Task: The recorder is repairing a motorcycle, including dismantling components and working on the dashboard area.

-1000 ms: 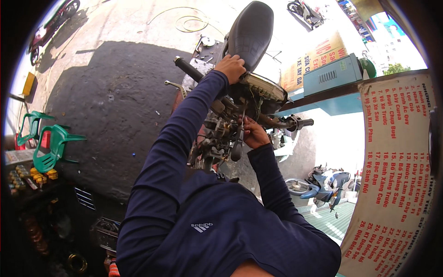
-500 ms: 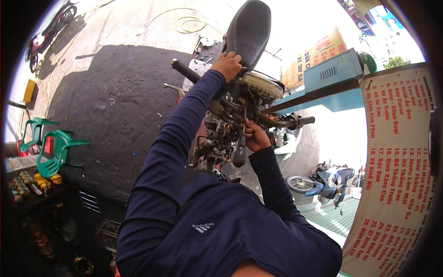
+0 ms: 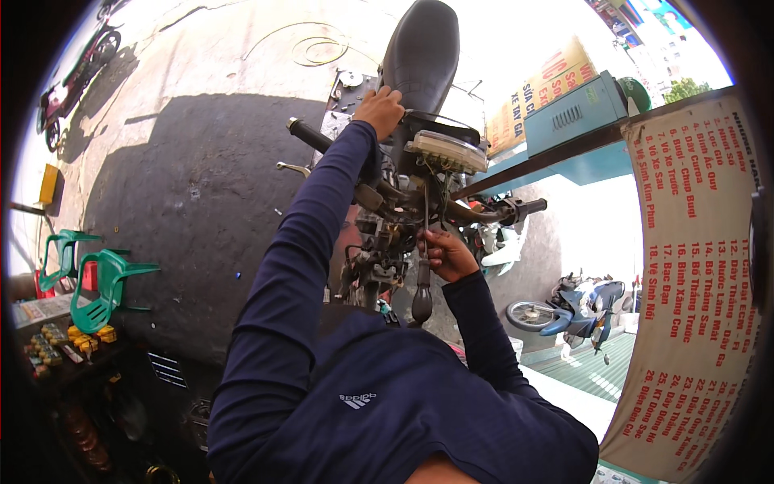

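Note:
A partly stripped motorcycle (image 3: 379,242) stands in front of me, with exposed metal parts and wiring, a long black seat (image 3: 422,52) and a handlebar (image 3: 476,211). My left hand (image 3: 382,110) is up at the seat's near left edge, fingers curled closed; what exactly they grip is hidden. My right hand (image 3: 443,252) is closed around a long screwdriver (image 3: 422,300), whose thin shaft points up into the wiring under the loose-looking lamp housing (image 3: 446,147) and whose dark bulbous handle hangs below my fingers.
Green plastic chairs (image 3: 105,290) and a cluttered workbench (image 3: 56,355) are at left, a parked motorbike (image 3: 76,77) at upper left. A metal plate with small parts (image 3: 339,97) lies beside the seat. A blue cabinet (image 3: 572,113), hanging banner (image 3: 677,290) and scooter (image 3: 564,315) are at right.
The screwdriver and my right hand have moved lower in the picture, the handle most. My left hand has shifted slightly up and left, and the camera view has shifted a little.

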Demonstrator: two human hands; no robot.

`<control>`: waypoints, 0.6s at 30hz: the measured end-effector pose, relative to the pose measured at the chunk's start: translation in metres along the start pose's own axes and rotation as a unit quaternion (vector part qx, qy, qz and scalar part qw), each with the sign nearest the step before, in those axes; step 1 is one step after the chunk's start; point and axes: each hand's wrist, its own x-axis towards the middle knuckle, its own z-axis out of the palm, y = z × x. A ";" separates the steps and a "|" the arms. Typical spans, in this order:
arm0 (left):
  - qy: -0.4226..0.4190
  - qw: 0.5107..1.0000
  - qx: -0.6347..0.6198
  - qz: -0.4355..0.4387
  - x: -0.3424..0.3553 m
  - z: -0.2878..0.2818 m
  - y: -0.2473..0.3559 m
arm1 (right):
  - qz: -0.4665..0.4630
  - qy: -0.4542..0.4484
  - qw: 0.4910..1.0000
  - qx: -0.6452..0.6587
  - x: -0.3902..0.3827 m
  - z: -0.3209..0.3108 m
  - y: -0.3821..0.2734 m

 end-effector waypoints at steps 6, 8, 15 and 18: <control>-0.033 0.998 0.024 -0.049 0.013 -0.007 -0.022 | 0.065 0.002 0.994 -0.086 -0.033 -0.004 0.000; -0.018 0.998 0.033 -0.050 0.017 -0.012 -0.032 | 0.068 -0.024 0.994 -0.082 -0.048 -0.009 -0.002; 0.021 0.997 0.020 -0.072 0.030 -0.059 -0.076 | -0.023 -0.055 0.988 -0.142 -0.098 -0.031 -0.016; 0.085 0.994 0.062 -0.042 0.034 -0.092 -0.084 | -0.196 0.092 0.945 -0.245 -0.103 -0.062 -0.045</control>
